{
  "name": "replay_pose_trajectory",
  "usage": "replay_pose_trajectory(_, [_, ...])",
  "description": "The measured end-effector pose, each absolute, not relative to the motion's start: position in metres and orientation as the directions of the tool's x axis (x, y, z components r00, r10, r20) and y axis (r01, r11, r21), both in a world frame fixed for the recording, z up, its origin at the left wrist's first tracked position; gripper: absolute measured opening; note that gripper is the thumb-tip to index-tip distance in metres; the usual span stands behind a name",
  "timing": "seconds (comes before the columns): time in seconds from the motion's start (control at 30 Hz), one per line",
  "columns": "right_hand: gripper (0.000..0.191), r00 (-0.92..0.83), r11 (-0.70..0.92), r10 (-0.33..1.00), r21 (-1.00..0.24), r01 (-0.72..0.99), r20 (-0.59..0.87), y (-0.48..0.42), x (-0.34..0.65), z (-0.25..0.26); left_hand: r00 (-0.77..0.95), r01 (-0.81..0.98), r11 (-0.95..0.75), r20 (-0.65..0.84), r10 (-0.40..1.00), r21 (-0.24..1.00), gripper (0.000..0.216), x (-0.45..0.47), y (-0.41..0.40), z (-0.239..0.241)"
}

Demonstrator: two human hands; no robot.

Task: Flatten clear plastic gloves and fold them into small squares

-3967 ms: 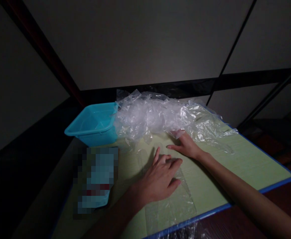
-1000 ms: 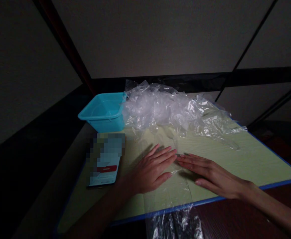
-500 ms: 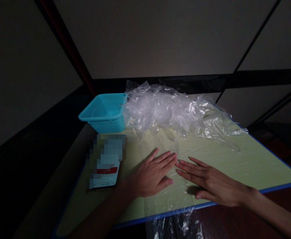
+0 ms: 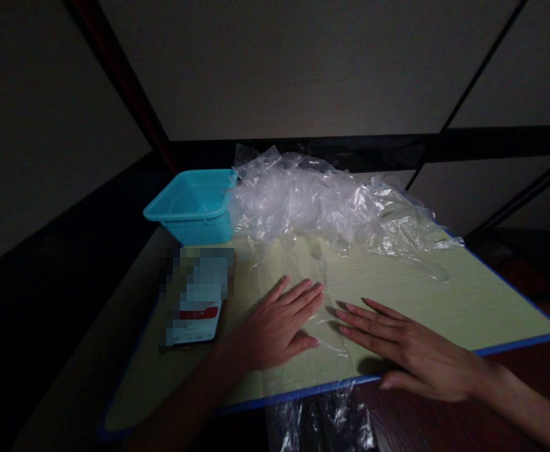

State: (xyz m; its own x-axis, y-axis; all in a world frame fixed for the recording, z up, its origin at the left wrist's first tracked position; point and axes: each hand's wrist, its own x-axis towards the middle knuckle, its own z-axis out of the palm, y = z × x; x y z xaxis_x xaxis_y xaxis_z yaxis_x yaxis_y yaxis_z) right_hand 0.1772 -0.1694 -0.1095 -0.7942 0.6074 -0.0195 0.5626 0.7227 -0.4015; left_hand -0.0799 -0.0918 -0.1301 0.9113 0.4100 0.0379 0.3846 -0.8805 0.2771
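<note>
Clear plastic sheet lies flat on the green mat, its near end spilling over the blue edge toward the dark table. Both palms are pressing it down: left hand spread flat, fingers wide, on one side, right hand flat beside it, gripping nothing, probably to hold the film smooth. Left of them sits a phone, its screen blurred out. Farther back, a crumpled heap of plastic piles up by the turquoise tub; whether the tub holds anything is hard to tell in this dim light.
</note>
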Motion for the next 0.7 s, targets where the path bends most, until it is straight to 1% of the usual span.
replay_pose_trajectory(0.07, [0.064, -0.785, 0.702, 0.619, -0.460, 0.544, 0.016, -0.165, 0.177, -0.108, 0.902, 0.367, -0.855, 0.085, 0.424, 0.367, 0.063, -0.082, -0.091, -0.126])
replay_pose_trajectory(0.1, [0.061, -0.774, 0.684, 0.632, -0.500, 0.531, 0.042, -0.163, 0.177, -0.108, 0.891, 0.344, -0.830, 0.127, 0.436, 0.439, 0.063, -0.083, -0.091, -0.122])
replay_pose_trajectory(0.17, [0.051, -0.727, 0.636, 0.678, -0.583, 0.506, 0.108, -0.159, 0.175, -0.106, 0.833, 0.273, -0.730, 0.225, 0.505, 0.626, 0.063, -0.087, -0.091, -0.111])
replay_pose_trajectory(0.2, [0.045, -0.691, 0.609, 0.708, -0.624, 0.490, 0.149, -0.157, 0.173, -0.105, 0.780, 0.221, -0.636, 0.257, 0.570, 0.739, 0.062, -0.090, -0.092, -0.105])
replay_pose_trajectory(0.23, [0.040, -0.648, 0.583, 0.737, -0.664, 0.469, 0.190, -0.155, 0.169, -0.103, 0.719, 0.158, -0.511, 0.256, 0.647, 0.845, 0.061, -0.094, -0.094, -0.100])
replay_pose_trajectory(0.27, [0.036, -0.603, 0.556, 0.765, -0.704, 0.443, 0.225, -0.153, 0.165, -0.103, 0.666, 0.091, -0.365, 0.216, 0.714, 0.926, 0.059, -0.098, -0.096, -0.095])
replay_pose_trajectory(0.3, [0.035, -0.560, 0.527, 0.790, -0.744, 0.410, 0.250, -0.150, 0.160, -0.102, 0.628, 0.040, -0.243, 0.165, 0.761, 0.969, 0.061, -0.101, -0.099, -0.092])
replay_pose_trajectory(0.37, [0.040, -0.496, 0.465, 0.826, -0.821, 0.332, 0.267, -0.145, 0.147, -0.102, 0.586, 0.002, -0.060, 0.047, 0.809, 0.998, 0.066, -0.107, -0.105, -0.092])
replay_pose_trajectory(0.43, [0.044, -0.475, 0.402, 0.845, -0.878, 0.260, 0.247, -0.138, 0.135, -0.104, 0.558, 0.011, 0.058, -0.054, 0.828, 0.998, 0.064, -0.110, -0.110, -0.098])
replay_pose_trajectory(0.53, [0.046, -0.484, 0.346, 0.848, -0.917, 0.200, 0.215, -0.131, 0.122, -0.109, 0.548, -0.019, 0.233, -0.185, 0.816, 0.972, 0.062, -0.106, -0.114, -0.111])
replay_pose_trajectory(0.6, [0.046, -0.495, 0.331, 0.845, -0.925, 0.187, 0.202, -0.128, 0.116, -0.112, 0.562, -0.025, 0.259, -0.201, 0.803, 0.965, 0.064, -0.100, -0.116, -0.118])
replay_pose_trajectory(0.7, [0.047, -0.510, 0.321, 0.840, -0.928, 0.191, 0.185, -0.126, 0.113, -0.116, 0.558, 0.022, 0.226, -0.200, 0.806, 0.974, 0.065, -0.093, -0.119, -0.122])
